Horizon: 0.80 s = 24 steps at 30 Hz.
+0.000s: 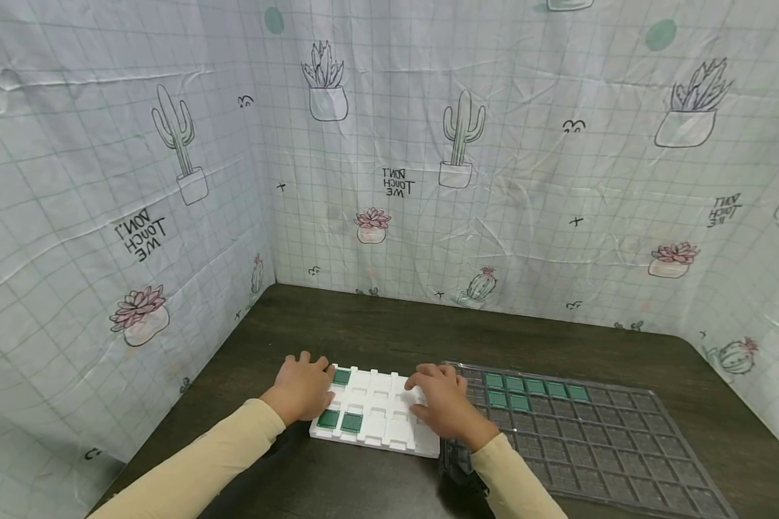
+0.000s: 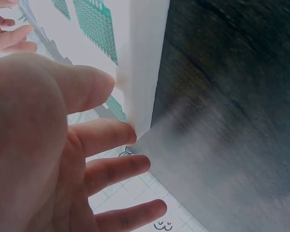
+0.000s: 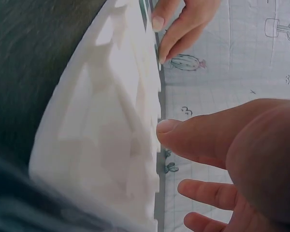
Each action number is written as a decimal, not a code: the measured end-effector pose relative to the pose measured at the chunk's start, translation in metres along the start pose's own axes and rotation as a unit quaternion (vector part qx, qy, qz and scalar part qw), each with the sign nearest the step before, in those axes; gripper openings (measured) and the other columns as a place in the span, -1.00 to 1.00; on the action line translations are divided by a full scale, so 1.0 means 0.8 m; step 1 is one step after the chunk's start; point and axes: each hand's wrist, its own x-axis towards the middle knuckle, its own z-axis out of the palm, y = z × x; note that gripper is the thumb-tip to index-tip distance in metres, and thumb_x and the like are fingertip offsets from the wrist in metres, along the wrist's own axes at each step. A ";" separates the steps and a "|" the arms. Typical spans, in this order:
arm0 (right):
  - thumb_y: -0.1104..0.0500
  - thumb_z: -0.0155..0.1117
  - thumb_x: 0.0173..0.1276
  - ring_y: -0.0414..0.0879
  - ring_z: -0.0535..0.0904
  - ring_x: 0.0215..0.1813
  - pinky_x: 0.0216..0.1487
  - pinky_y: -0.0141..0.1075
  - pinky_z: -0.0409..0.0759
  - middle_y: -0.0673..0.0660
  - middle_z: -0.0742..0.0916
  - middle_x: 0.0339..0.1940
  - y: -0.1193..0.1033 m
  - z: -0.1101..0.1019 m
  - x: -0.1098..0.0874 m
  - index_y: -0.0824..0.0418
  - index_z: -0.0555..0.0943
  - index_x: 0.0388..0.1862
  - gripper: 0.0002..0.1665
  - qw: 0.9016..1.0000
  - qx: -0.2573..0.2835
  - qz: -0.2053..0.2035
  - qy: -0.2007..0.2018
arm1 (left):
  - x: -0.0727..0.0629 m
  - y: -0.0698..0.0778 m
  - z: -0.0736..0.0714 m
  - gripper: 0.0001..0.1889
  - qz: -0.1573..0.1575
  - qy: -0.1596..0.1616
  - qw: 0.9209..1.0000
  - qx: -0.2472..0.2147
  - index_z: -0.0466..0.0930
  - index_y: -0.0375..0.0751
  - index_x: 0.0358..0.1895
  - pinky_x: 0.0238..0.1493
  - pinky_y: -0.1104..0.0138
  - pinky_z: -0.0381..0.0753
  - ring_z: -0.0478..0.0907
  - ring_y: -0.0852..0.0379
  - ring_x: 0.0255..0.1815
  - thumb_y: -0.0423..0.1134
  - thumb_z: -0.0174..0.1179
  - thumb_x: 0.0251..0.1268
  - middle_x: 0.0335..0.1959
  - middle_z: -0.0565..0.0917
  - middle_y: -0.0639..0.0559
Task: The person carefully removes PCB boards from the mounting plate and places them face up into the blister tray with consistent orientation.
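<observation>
A white tray (image 1: 378,395) with shallow recesses lies on the dark table; several recesses are bare. Three green square chips (image 1: 352,422) with a fine dotted grid show in its left part. At the tray's left end is my left hand (image 1: 301,387). In the left wrist view its thumb and index fingertip touch or nearly touch the tray's edge (image 2: 144,67), the other fingers spread out straight. Over the right end hovers or rests my right hand (image 1: 443,398), fingers loosely bent; contact is unclear. Its thumb (image 3: 193,137) stands near the tray surface in the right wrist view, pinching nothing.
Right of the white tray lies a large clear gridded tray (image 1: 597,440). Several green chips (image 1: 536,388) sit in its back rows. A black object (image 1: 459,465) is partly hidden below my right wrist. A patterned cloth (image 1: 415,144) encloses the table's back and sides.
</observation>
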 end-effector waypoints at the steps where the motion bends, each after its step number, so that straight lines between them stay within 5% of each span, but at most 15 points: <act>1: 0.21 0.41 0.25 0.29 0.25 0.32 0.10 0.23 0.15 0.26 0.51 0.33 -0.002 0.001 0.000 0.10 0.64 -0.03 -0.71 1.000 0.001 -0.002 -0.002 | 0.000 0.000 0.000 -0.42 0.000 0.000 1.000 0.001 0.48 -0.06 0.33 0.26 -0.11 0.44 0.42 -0.22 0.31 0.16 0.12 0.36 0.31 0.52 -0.03; 24: 0.17 0.41 0.24 0.23 0.30 0.27 0.13 0.26 0.20 0.21 0.52 0.31 -0.039 0.021 0.007 0.06 0.64 -0.06 -0.72 0.999 -0.031 -0.022 -0.035 | -0.001 0.000 -0.001 -0.41 0.001 0.000 1.000 0.004 0.46 -0.06 0.35 0.27 -0.11 0.44 0.41 -0.22 0.32 0.17 0.11 0.36 0.32 0.52 -0.03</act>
